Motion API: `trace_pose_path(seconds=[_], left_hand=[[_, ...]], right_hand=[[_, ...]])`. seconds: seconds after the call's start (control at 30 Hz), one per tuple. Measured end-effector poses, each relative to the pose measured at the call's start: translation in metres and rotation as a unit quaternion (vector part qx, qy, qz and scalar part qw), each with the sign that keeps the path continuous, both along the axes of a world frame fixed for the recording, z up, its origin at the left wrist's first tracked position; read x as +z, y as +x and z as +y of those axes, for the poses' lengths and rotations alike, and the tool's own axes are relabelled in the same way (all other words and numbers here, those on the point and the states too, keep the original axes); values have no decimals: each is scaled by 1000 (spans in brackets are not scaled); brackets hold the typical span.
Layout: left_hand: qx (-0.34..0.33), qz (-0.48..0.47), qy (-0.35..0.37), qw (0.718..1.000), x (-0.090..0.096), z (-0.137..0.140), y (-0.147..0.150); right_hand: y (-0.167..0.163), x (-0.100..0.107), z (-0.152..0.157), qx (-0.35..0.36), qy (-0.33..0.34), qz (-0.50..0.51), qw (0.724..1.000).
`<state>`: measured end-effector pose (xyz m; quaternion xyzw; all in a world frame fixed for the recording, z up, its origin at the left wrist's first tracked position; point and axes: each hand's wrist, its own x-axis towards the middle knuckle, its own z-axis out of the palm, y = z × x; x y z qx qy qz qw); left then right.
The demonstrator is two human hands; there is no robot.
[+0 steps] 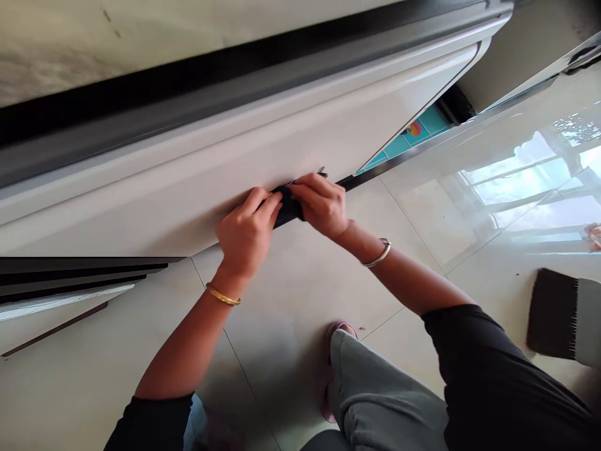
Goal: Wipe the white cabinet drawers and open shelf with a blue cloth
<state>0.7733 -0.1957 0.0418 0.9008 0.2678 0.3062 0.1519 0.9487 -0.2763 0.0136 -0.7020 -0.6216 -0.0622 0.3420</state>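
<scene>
Pinching black item (pixel 288 210), left grip (pixel 246 233), right grip (pixel 323 203), outline partly hidden

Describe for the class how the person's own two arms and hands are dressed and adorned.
Both the left hand and the right hand are ungloved. A narrow gold-coloured metal bangle circles the left wrist; a silver-coloured metal bangle circles the right forearm. The plain black fabric sleeves end near the elbows.

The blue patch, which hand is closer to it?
Right. The right hand is left of the blue patch and lower in the picture; the left hand is farther left and lower still.
</scene>
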Motion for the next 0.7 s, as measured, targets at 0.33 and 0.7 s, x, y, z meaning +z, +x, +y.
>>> trace_pose_path(seconds=[0.33, 0.7], left_hand=[[79, -49, 97, 991, -44, 8, -52], [24, -17, 12, 999, 2, -21, 42]], right_hand=[[-46, -5, 14, 114, -75, -142, 980], [43, -14, -8, 5, 43, -13, 999]])
